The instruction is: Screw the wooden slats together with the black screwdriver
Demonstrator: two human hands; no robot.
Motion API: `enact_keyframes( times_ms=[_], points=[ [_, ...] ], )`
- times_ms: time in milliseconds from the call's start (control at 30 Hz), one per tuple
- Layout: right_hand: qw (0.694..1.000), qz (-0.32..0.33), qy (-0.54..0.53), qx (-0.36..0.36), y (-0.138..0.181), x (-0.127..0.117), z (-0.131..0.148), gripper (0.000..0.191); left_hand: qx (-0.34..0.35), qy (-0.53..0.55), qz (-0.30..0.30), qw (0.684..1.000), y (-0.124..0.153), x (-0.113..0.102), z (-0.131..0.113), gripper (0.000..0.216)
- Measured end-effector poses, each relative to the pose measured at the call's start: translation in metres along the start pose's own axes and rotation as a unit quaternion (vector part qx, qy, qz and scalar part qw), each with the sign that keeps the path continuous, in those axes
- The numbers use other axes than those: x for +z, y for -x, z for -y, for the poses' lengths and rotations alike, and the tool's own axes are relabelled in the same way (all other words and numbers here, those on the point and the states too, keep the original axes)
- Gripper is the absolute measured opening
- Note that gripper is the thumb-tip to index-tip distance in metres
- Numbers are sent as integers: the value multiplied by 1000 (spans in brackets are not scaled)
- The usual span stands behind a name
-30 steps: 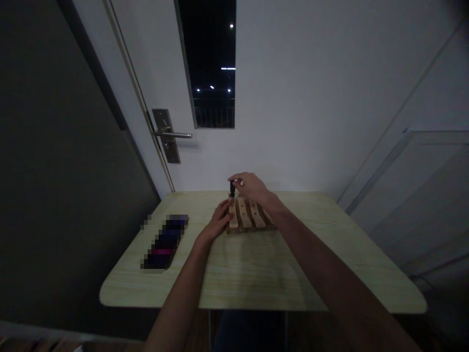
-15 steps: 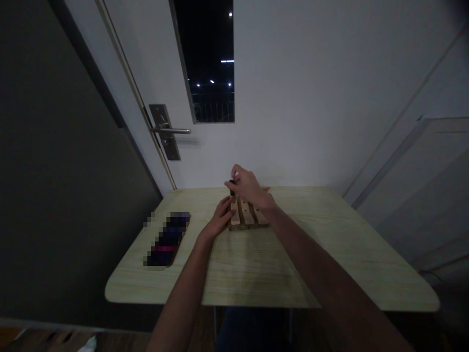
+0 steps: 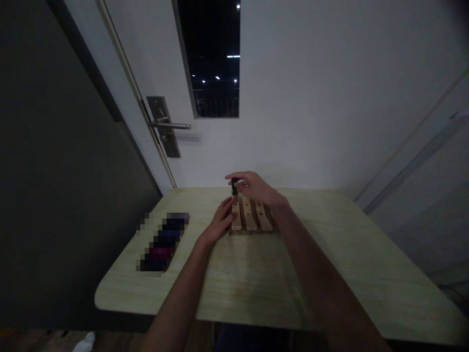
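A wooden board [image 3: 240,233] with several pale raised wooden strips [image 3: 250,220], dotted with dark holes, lies near the table's far edge. My left hand [image 3: 221,218] grips its left side, with the thumb against the leftmost strip and the fingers near the far corner. Over that corner, my right hand [image 3: 254,186] pinches a short screwdriver [image 3: 235,185] by its black handle. The screwdriver stands upright, its metal shaft pointing down at the leftmost strip. The index finger stretches over the handle's top. My right hand and forearm hide part of the board's right side.
A phone [image 3: 164,244], blurred by pixels, lies on the left of the pale wood-grain table [image 3: 234,293]. Behind the table stands a white door [image 3: 311,98] with a metal lever handle [image 3: 172,125] and a narrow dark window [image 3: 212,58].
My right hand has changed its hold on the screwdriver: the wrist sits farther right and the index finger now reaches over the top. My left hand stays on the board. The view has shifted slightly.
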State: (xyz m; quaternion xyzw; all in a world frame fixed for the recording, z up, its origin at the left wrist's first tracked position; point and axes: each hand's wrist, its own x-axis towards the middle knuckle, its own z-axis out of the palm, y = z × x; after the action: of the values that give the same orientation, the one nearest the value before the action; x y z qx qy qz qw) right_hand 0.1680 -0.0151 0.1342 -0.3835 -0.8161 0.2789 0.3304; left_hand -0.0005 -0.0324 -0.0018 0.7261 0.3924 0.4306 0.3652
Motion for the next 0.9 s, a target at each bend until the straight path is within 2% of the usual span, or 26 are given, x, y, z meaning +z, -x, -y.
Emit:
enact_keyframes(
  times_ms=[133,367,633,900],
  points=[
    [1000,24,0,-18,-1,-10,-2,30,5,-1,-1,1000,1,0,-1,51],
    [998,-39,30,-27,-5,-10,-19,21,21,-2,0,1000,-6,2,1,51],
    [991,-86,102,-25,-7,-14,-31,29,20,-8,5,1000,-17,6,2,54],
    [984,-122,126,-6,-12,-16,-42,35,30,-13,20,999,-36,5,13,53]
  ],
)
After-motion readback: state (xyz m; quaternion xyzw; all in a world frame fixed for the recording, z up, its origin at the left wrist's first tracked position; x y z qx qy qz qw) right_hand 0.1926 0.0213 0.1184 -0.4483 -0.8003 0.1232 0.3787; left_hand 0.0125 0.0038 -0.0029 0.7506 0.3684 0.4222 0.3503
